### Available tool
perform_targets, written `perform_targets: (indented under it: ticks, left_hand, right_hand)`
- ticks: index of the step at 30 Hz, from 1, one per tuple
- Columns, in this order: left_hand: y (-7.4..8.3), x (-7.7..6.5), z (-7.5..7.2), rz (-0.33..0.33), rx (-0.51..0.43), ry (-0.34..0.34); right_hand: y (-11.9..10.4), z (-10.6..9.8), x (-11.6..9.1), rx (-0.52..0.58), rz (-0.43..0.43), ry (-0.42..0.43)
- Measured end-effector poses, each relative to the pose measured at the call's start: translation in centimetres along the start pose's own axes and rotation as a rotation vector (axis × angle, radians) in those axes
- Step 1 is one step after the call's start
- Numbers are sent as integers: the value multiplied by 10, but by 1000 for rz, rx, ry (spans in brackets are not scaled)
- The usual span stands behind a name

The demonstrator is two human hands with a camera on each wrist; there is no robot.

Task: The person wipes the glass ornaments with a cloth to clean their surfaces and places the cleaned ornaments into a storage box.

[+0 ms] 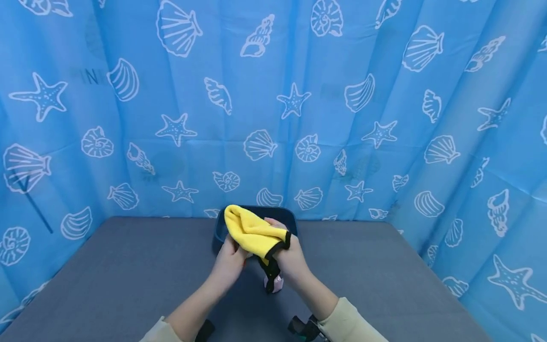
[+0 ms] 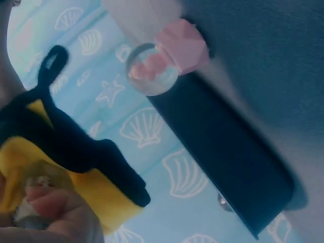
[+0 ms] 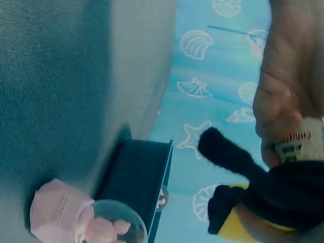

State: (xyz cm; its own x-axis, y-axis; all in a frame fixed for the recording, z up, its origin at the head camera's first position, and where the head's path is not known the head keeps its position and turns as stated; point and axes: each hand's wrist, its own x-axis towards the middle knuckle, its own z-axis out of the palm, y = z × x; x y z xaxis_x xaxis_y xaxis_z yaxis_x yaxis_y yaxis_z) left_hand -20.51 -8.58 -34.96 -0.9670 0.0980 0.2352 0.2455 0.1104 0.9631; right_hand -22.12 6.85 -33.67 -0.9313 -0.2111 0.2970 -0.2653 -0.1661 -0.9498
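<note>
Near the tabletop's far edge, a small object is mostly hidden (only a blurred glimpse) inside the yellow cloth [image 1: 252, 231], held between both hands. The left hand [image 1: 231, 261] grips from below; the right hand [image 1: 288, 259] pinches the cloth. A bin [image 1: 220, 228] is half covered behind.

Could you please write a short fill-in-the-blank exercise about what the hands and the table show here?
1. Both hands hold a ____ cloth edged in black.
2. On the grey table, the snow globe stands on a ____ base.
3. Behind the hands sits a dark blue ____.
4. The backdrop curtain is printed with shells and ____.

Missing words: yellow; pink; tray; starfish
</note>
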Motion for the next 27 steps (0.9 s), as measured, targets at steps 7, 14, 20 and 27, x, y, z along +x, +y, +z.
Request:
perform_targets:
  ticks: [7, 14, 20, 27]
  left_hand:
    - [-6, -7, 4, 105, 21, -130]
    - [-10, -8, 4, 100, 145, -176]
    - [-10, -11, 2, 125, 73, -145]
    - [-8, -6, 1, 192, -2, -6]
  right_hand:
    - [2, 4, 0, 33, 16, 75]
    - [3, -5, 1, 4, 83, 173]
    - [6, -14, 4, 21, 175, 160]
    - [4, -13, 2, 236, 256, 17]
